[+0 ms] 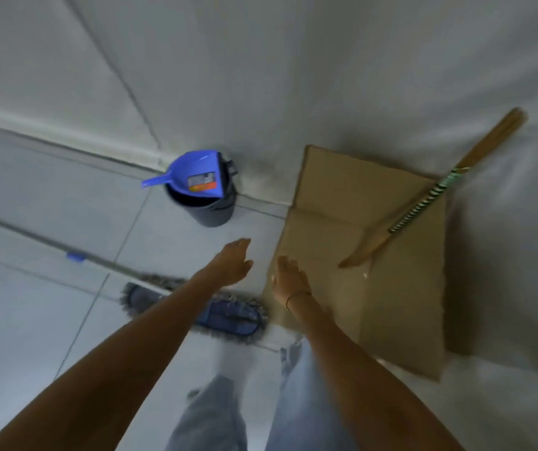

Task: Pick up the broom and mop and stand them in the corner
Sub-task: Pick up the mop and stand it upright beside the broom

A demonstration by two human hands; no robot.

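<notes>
The blue flat mop with grey fringe (228, 315) lies on the pale tiled floor (33, 304), partly hidden by the left forearm; the wooden-handled broom (423, 203) leans over a brown cardboard box (401, 304) against the wall. Left hand (233, 260) and right hand (288, 279) hover empty, fingers loosely spread

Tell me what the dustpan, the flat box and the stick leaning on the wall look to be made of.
Dustpan: glossy blue plastic, judging by its moulded shape and sheen. Flat box: plain brown cardboard, matte, with fold creases. Stick: likely wood or cane, tan, with a dark-and-green striped wrap midway; blur leaves it uncertain.
</notes>
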